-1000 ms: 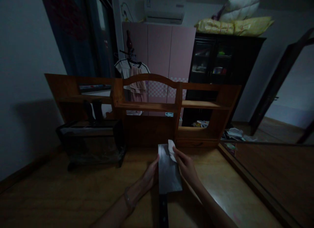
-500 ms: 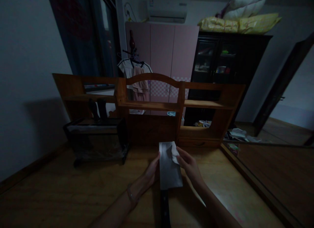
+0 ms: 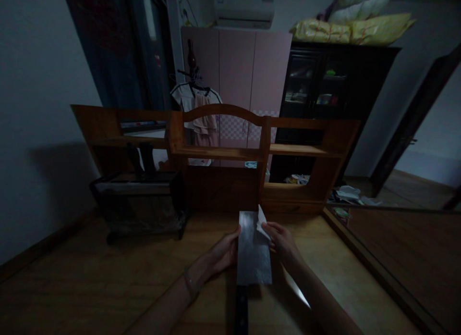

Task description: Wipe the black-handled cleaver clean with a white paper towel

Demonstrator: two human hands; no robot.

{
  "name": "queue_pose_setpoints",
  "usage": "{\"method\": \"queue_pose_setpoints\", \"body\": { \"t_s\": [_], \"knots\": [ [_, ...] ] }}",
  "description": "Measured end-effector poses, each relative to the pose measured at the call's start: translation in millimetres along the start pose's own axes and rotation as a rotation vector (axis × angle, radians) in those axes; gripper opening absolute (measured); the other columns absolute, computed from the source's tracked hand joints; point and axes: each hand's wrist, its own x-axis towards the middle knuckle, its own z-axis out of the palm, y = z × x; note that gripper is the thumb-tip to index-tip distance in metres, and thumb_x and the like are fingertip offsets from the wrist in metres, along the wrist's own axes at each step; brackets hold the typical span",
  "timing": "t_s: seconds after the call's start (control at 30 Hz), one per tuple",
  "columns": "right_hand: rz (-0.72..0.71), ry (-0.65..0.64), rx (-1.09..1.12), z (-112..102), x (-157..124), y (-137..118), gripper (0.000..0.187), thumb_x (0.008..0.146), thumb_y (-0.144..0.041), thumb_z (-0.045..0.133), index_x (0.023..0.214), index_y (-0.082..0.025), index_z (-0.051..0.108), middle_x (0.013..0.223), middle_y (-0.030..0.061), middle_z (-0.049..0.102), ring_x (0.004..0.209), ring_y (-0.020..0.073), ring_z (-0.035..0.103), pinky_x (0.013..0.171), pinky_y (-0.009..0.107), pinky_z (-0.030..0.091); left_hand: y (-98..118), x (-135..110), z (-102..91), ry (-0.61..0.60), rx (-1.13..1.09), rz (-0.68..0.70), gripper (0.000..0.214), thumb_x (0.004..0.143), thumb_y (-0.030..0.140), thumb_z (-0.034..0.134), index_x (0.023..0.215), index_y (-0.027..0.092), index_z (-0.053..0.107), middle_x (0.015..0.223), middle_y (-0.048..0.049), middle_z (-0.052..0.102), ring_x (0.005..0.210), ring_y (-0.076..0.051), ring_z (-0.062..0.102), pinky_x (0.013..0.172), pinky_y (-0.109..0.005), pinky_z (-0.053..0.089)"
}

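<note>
A cleaver (image 3: 254, 258) with a wide metal blade and a black handle points away from me above the wooden surface. My left hand (image 3: 227, 251) grips the blade by its left edge, thumb on top and the other fingers partly hidden beneath. Between the fingers of my right hand (image 3: 282, 241) is a white tissue (image 3: 262, 223), pinched at the blade's upper right edge. Farther left stands a dark knife block (image 3: 140, 205) with black-handled knives upright in it.
A wooden shelf unit (image 3: 223, 154) runs along the back of the wooden table (image 3: 201, 306). A raised edge (image 3: 360, 258) borders the right side, and a white wall (image 3: 39, 133) rises at the left.
The cleaver sits slightly farther right and lower in view, with my left hand still on it. My right hand and the tissue have shifted a little right; the tissue now stands up more from the blade.
</note>
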Motion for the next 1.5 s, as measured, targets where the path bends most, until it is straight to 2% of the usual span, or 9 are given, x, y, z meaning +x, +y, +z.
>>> {"method": "queue_pose_setpoints", "body": {
  "t_s": [0.13, 0.37, 0.47, 0.67, 0.87, 1.07, 1.17, 1.37, 1.5],
  "knots": [
    [-0.037, -0.053, 0.018, 2.6, -1.6, -4.4, 0.042, 0.069, -0.042, 0.077, 0.102, -0.017, 0.068, 0.084, 0.0064, 0.073, 0.069, 0.0177, 0.067, 0.063, 0.028, 0.050, 10.8, -7.4, 5.0, -0.011, -0.030, -0.071, 0.039, 0.098, 0.036, 0.047, 0.109, 0.003, 0.065, 0.098, -0.0165, 0.072, 0.084, -0.023, 0.070, 0.083, -0.033, 0.051],
    [-0.032, -0.056, -0.007, -1.3, 2.3, 0.3, 0.040, 0.068, -0.039, 0.077, 0.099, -0.015, 0.070, 0.085, 0.0081, 0.074, 0.072, 0.0193, 0.068, 0.066, 0.030, 0.050, 12.4, -13.2, 10.2, -0.039, 0.031, 0.023, 0.022, 0.091, 0.023, 0.059, 0.106, 0.008, 0.065, 0.092, -0.0113, 0.070, 0.077, -0.018, 0.067, 0.080, -0.030, 0.051],
    [-0.017, -0.037, -0.052, -2.0, 2.1, -0.1, 0.036, 0.068, -0.042, 0.077, 0.090, -0.014, 0.071, 0.079, 0.0072, 0.073, 0.067, 0.0186, 0.067, 0.063, 0.029, 0.048, 11.1, -15.7, 13.1, -0.030, 0.134, 0.093, 0.038, 0.085, 0.013, 0.065, 0.123, 0.016, 0.060, 0.104, -0.0109, 0.068, 0.084, -0.019, 0.067, 0.078, -0.029, 0.051],
    [-0.081, -0.047, -0.102, -1.4, -1.1, -5.7, 0.035, 0.069, -0.047, 0.074, 0.078, -0.014, 0.071, 0.070, 0.0039, 0.067, 0.059, 0.0148, 0.059, 0.058, 0.026, 0.043, 14.3, -22.9, 21.5, -0.017, 0.318, 0.110, 0.052, 0.085, 0.022, 0.067, 0.134, 0.026, 0.051, 0.108, -0.0110, 0.065, 0.081, -0.021, 0.067, 0.067, -0.030, 0.054],
    [-0.162, -0.062, -0.192, -3.0, -1.7, -12.3, 0.038, 0.072, -0.051, 0.070, 0.074, -0.014, 0.070, 0.066, 0.0028, 0.065, 0.057, 0.0132, 0.054, 0.054, 0.024, 0.037, 14.3, -23.1, 21.1, -0.032, 0.308, 0.136, 0.056, 0.084, 0.023, 0.067, 0.137, 0.027, 0.049, 0.104, -0.0093, 0.065, 0.075, -0.019, 0.066, 0.064, -0.029, 0.054],
    [-0.158, -0.064, -0.279, -5.9, 5.2, -11.8, 0.046, 0.064, -0.059, 0.072, 0.069, -0.014, 0.070, 0.064, 0.0041, 0.065, 0.055, 0.0145, 0.053, 0.049, 0.024, 0.036, 15.6, -23.9, 16.0, -0.038, 0.293, 0.104, 0.052, 0.086, 0.023, 0.066, 0.135, 0.029, 0.049, 0.101, -0.0084, 0.063, 0.076, -0.018, 0.065, 0.066, -0.031, 0.055],
    [-0.127, -0.073, -0.201, -3.3, 7.3, -8.5, 0.045, 0.065, -0.058, 0.073, 0.077, -0.014, 0.069, 0.067, 0.0037, 0.066, 0.056, 0.0143, 0.055, 0.049, 0.024, 0.037, 15.7, -23.5, 11.5, -0.061, 0.281, 0.098, 0.051, 0.087, 0.023, 0.065, 0.135, 0.027, 0.049, 0.100, -0.0082, 0.063, 0.076, -0.018, 0.064, 0.067, -0.031, 0.055],
    [-0.179, -0.147, -0.004, 3.9, 14.4, -2.3, 0.053, 0.072, -0.047, 0.074, 0.116, -0.019, 0.062, 0.092, 0.0052, 0.071, 0.072, 0.0170, 0.064, 0.062, 0.026, 0.046, 12.6, -17.7, -0.5, -0.092, 0.247, 0.071, 0.057, 0.086, 0.023, 0.066, 0.139, 0.029, 0.046, 0.102, -0.0086, 0.063, 0.075, -0.019, 0.066, 0.070, -0.035, 0.055],
    [-0.154, -0.104, -0.001, 2.6, 16.2, -1.8, 0.047, 0.071, -0.048, 0.074, 0.105, -0.017, 0.067, 0.089, 0.0060, 0.071, 0.072, 0.0174, 0.063, 0.063, 0.027, 0.046, 12.1, -16.9, 0.4, -0.094, 0.255, 0.075, 0.056, 0.087, 0.022, 0.065, 0.138, 0.029, 0.046, 0.099, -0.0087, 0.064, 0.073, -0.018, 0.065, 0.069, -0.034, 0.054]
  ]
}}
